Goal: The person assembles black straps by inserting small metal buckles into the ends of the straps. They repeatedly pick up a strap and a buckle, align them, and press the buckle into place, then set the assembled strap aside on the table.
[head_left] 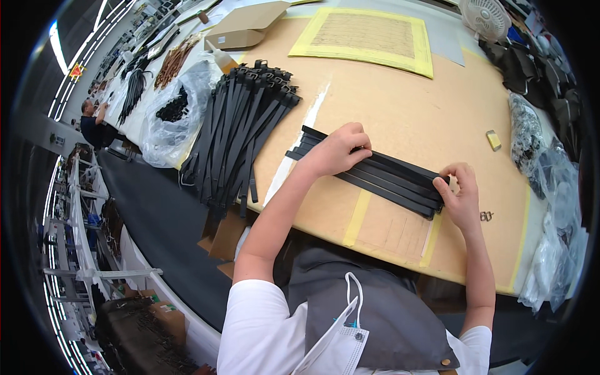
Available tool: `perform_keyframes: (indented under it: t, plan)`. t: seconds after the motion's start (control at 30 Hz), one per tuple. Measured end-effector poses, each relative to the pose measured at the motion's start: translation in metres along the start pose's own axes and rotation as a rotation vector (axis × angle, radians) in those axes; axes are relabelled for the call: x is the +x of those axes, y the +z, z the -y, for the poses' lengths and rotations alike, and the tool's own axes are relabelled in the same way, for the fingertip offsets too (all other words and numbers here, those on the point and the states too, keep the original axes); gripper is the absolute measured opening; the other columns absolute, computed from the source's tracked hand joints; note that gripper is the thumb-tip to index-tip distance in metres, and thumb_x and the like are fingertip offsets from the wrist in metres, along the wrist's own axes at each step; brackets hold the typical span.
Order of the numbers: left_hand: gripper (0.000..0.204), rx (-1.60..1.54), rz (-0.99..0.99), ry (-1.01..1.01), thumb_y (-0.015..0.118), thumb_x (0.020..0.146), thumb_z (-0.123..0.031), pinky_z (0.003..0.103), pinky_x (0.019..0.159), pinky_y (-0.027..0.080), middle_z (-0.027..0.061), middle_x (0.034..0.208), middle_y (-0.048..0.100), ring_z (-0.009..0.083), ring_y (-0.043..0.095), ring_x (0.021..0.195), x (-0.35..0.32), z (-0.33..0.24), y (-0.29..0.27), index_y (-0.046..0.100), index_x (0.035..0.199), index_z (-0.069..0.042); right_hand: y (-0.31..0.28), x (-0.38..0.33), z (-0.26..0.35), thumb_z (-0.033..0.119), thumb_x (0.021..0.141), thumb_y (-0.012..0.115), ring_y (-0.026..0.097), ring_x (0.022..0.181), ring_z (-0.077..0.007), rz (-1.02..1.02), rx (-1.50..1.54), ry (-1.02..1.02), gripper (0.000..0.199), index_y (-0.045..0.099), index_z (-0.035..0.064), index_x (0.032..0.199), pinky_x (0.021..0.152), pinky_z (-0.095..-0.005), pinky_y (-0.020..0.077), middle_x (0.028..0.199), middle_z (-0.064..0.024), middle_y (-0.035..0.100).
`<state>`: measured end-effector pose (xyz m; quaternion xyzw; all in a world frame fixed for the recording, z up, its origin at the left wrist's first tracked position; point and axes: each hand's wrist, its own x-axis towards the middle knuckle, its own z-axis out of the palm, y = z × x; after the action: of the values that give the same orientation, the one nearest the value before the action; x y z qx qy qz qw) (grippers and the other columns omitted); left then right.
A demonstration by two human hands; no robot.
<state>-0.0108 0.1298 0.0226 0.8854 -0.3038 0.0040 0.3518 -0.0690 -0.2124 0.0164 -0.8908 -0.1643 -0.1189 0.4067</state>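
Note:
Several flat black straps (387, 186) lie side by side across the worktable in front of me, slanting down to the right. My left hand (340, 151) rests over them left of their middle, thumb and fingers closed on the far strap. At their right end, my right hand (461, 195) pinches the end of a strap between thumb and fingers. The fingertips partly hide what they grip. To the left, a large heap of black belts (234, 134) with metal buckles is fanned out, its lower ends hanging over the table edge.
Two small metal buckles (486, 216) lie right of my right hand, below a small yellow-and-grey block (494, 140). A yellow-edged board (369, 37), a cardboard piece (244, 25) and a glue bottle (222, 60) are farther back. Plastic bags (553, 231) line the right side.

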Motion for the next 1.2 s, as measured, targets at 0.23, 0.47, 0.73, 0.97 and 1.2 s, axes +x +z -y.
perform_keyframes:
  t: [0.23, 0.47, 0.73, 0.97, 1.2]
  plan:
    - [0.012, 0.136, -0.262, 0.117, 0.071, 0.091, -0.008, 0.041, 0.096, 0.048, 0.0115, 0.111, 0.064, 0.0307, 0.06, 0.105, -0.033, 0.021, 0.038, 0.07, 0.103, -0.005, 0.083, 0.011, 0.072, 0.049, 0.093, 0.071, 0.037, 0.149, -0.0396, 0.27, -0.274, -0.054, 0.083, 0.043, -0.0044, 0.15, 0.122, -0.0472, 0.0303, 0.153, -0.0296, 0.045]
    - [0.015, 0.222, -0.28, 0.004, 0.068, 0.089, -0.005, 0.044, 0.087, 0.048, 0.0116, 0.101, 0.061, 0.0324, 0.058, 0.097, -0.101, -0.028, 0.044, 0.068, 0.104, -0.001, 0.105, -0.008, 0.07, 0.057, 0.1, 0.055, 0.03, 0.155, -0.0289, 0.476, -0.34, -0.347, 0.081, 0.04, 0.0003, 0.156, 0.127, -0.0451, 0.0217, 0.163, -0.018, 0.04]
    - [0.022, -0.091, -0.299, -0.602, 0.076, 0.092, -0.014, 0.038, 0.076, 0.056, 0.0178, 0.089, 0.071, 0.0294, 0.071, 0.08, -0.217, -0.107, 0.041, 0.069, 0.1, 0.005, 0.083, -0.007, 0.036, 0.053, 0.108, 0.039, 0.034, 0.153, -0.0282, 0.672, -0.099, -0.717, 0.065, 0.048, 0.0062, 0.153, 0.127, -0.0451, 0.023, 0.16, -0.0129, 0.046]
    - [0.061, -1.417, 0.304, -0.771, 0.061, 0.104, -0.035, 0.038, 0.101, 0.052, 0.0237, 0.123, 0.069, 0.0307, 0.067, 0.114, -0.22, -0.048, 0.061, 0.051, 0.14, 0.013, 0.115, -0.012, 0.039, 0.047, 0.108, 0.044, 0.036, 0.152, -0.0273, 0.671, -0.015, -0.854, 0.059, 0.051, 0.0067, 0.151, 0.125, -0.0426, 0.0256, 0.161, -0.0115, 0.045]
    - [0.052, -1.8, 0.457, -0.676, 0.066, 0.098, -0.018, 0.039, 0.066, 0.054, 0.0154, 0.09, 0.063, 0.0281, 0.066, 0.076, -0.199, -0.061, 0.08, 0.051, 0.14, 0.009, 0.063, -0.027, 0.031, 0.032, 0.101, 0.064, 0.044, 0.147, -0.0296, 0.268, 0.074, -0.624, 0.046, 0.059, 0.0085, 0.14, 0.118, -0.0438, 0.0393, 0.154, -0.0125, 0.052]
